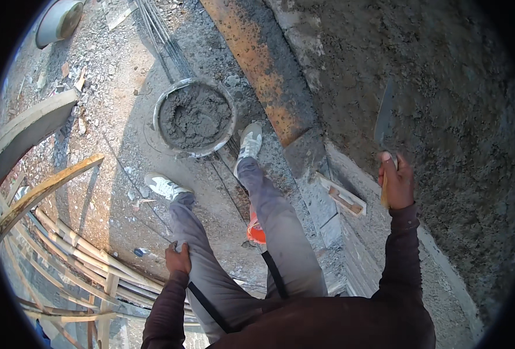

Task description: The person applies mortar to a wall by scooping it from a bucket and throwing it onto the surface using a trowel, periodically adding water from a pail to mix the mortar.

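Trowel (384, 116) is grasped by its handle in the right hand (399, 183); the left hand (178, 258) rests at the thigh (208, 264), its grip unclear. The blade lies over a rough mortar surface (461, 122), contact uncertain. Farther off sits a round pan (157, 110) of wet mortar (196, 119). Smoothing seems in hand; the next stroke calls for a flat blade.

Mostly grey, with some orange.
My trowel blade (384, 113) is silvery grey and its handle (385, 196) is yellowy tan. The mortar (196, 119) is dark grey, and its pan (157, 119) has a paler rim. The long curved piece (263, 75) is rusty orange with grey splotches (the brightest is that red-orange thing (257, 234) by my leg). My sleeves (401, 250) are dark brown, my trousers (292, 238) grey, my shoes (250, 142) whitish with grey marks.
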A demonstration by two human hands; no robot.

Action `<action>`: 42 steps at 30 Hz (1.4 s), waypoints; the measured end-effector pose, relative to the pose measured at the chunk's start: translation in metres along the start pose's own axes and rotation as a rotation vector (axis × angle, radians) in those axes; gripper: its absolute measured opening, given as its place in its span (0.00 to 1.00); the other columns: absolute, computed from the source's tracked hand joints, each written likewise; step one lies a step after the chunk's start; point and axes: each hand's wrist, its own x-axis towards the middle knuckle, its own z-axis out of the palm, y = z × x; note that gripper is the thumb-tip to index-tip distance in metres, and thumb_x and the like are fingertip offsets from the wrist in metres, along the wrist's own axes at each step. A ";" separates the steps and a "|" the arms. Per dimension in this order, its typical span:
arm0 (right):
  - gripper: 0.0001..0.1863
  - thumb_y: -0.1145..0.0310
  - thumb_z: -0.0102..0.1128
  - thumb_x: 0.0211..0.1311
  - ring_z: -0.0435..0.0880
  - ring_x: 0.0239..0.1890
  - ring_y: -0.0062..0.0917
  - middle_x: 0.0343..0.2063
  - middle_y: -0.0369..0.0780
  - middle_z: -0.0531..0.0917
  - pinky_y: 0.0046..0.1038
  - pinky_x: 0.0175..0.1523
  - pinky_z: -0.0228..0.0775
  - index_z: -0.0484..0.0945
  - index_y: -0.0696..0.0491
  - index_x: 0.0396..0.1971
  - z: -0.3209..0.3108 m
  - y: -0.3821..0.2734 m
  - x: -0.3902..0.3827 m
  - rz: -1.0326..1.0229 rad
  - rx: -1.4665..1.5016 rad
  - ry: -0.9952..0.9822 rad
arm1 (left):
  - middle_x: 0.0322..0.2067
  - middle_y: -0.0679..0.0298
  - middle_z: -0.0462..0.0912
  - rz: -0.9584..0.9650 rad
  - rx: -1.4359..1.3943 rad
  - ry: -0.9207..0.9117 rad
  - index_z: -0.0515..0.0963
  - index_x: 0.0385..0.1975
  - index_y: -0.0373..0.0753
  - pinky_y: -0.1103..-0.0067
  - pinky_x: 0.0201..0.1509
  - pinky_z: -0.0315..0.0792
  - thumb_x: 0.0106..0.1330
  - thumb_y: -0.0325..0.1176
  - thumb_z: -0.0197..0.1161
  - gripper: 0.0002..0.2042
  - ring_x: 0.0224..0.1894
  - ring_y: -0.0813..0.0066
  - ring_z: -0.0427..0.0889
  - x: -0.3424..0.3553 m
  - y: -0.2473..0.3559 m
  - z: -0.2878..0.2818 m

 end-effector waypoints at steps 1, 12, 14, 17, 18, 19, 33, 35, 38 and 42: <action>0.19 0.53 0.62 0.76 0.76 0.19 0.23 0.18 0.36 0.77 0.30 0.28 0.67 0.80 0.56 0.37 0.013 0.007 -0.002 -0.013 0.001 -0.010 | 0.57 0.41 0.80 -0.017 0.081 -0.013 0.80 0.60 0.29 0.61 0.68 0.72 0.70 0.49 0.67 0.29 0.60 0.43 0.80 0.000 0.008 0.000; 0.20 0.54 0.62 0.72 0.86 0.54 0.50 0.52 0.52 0.85 0.48 0.59 0.79 0.84 0.53 0.53 0.430 -0.023 0.052 -0.323 -0.926 -0.389 | 0.55 0.41 0.82 0.102 -0.267 -0.070 0.82 0.57 0.27 0.64 0.68 0.72 0.69 0.42 0.68 0.25 0.59 0.46 0.82 0.030 -0.092 -0.036; 0.21 0.52 0.61 0.72 0.86 0.55 0.50 0.52 0.51 0.86 0.47 0.58 0.79 0.84 0.54 0.52 0.480 -0.010 0.045 -0.275 -0.856 -0.455 | 0.55 0.41 0.83 0.094 -0.334 -0.097 0.82 0.57 0.27 0.65 0.68 0.72 0.70 0.41 0.68 0.24 0.59 0.47 0.83 0.035 -0.094 -0.042; 0.24 0.49 0.64 0.70 0.86 0.51 0.53 0.48 0.53 0.87 0.49 0.55 0.79 0.84 0.55 0.51 0.532 0.020 0.054 -0.229 -0.418 -0.434 | 0.55 0.41 0.83 0.086 -0.460 -0.123 0.82 0.56 0.27 0.65 0.67 0.72 0.70 0.41 0.68 0.23 0.59 0.48 0.83 0.045 -0.095 -0.046; 0.24 0.49 0.65 0.69 0.86 0.49 0.54 0.45 0.53 0.87 0.50 0.54 0.79 0.84 0.55 0.50 0.538 0.025 0.041 -0.255 -0.391 -0.345 | 0.55 0.41 0.83 0.064 -0.517 -0.129 0.82 0.56 0.27 0.66 0.66 0.73 0.70 0.40 0.68 0.23 0.59 0.50 0.83 0.045 -0.101 -0.050; 0.24 0.49 0.65 0.69 0.87 0.47 0.56 0.42 0.54 0.88 0.51 0.52 0.79 0.84 0.55 0.49 0.539 0.025 0.028 -0.285 -0.362 -0.250 | 0.55 0.41 0.83 0.059 -0.512 -0.122 0.82 0.56 0.27 0.66 0.66 0.73 0.70 0.40 0.68 0.23 0.59 0.50 0.83 0.047 -0.109 -0.054; 0.16 0.55 0.69 0.65 0.85 0.39 0.53 0.34 0.47 0.85 0.52 0.42 0.77 0.80 0.53 0.40 0.304 -0.064 -0.086 -0.620 -0.366 -0.282 | 0.52 0.37 0.84 0.113 -0.200 -0.056 0.82 0.55 0.27 0.63 0.66 0.73 0.67 0.48 0.68 0.28 0.59 0.42 0.82 0.027 -0.072 -0.033; 0.17 0.54 0.69 0.65 0.84 0.37 0.54 0.33 0.49 0.84 0.50 0.41 0.77 0.79 0.54 0.38 0.293 -0.096 -0.096 -0.766 -0.198 -0.415 | 0.52 0.36 0.84 0.133 -0.234 -0.038 0.82 0.56 0.27 0.62 0.67 0.73 0.67 0.48 0.68 0.28 0.58 0.41 0.82 0.029 -0.078 -0.024; 0.18 0.54 0.69 0.68 0.86 0.31 0.42 0.29 0.45 0.84 0.41 0.37 0.78 0.80 0.55 0.37 0.279 -0.106 -0.073 -0.836 -0.121 -0.718 | 0.53 0.35 0.84 0.096 -0.177 -0.017 0.82 0.56 0.26 0.62 0.67 0.73 0.67 0.47 0.67 0.28 0.58 0.41 0.83 0.024 -0.056 -0.020; 0.18 0.54 0.64 0.76 0.81 0.25 0.18 0.26 0.35 0.81 0.22 0.30 0.74 0.82 0.57 0.40 0.267 -0.046 0.029 -0.150 0.345 -1.527 | 0.53 0.37 0.84 0.115 -0.196 -0.002 0.82 0.56 0.26 0.62 0.67 0.72 0.68 0.46 0.67 0.27 0.58 0.43 0.83 0.033 -0.020 -0.022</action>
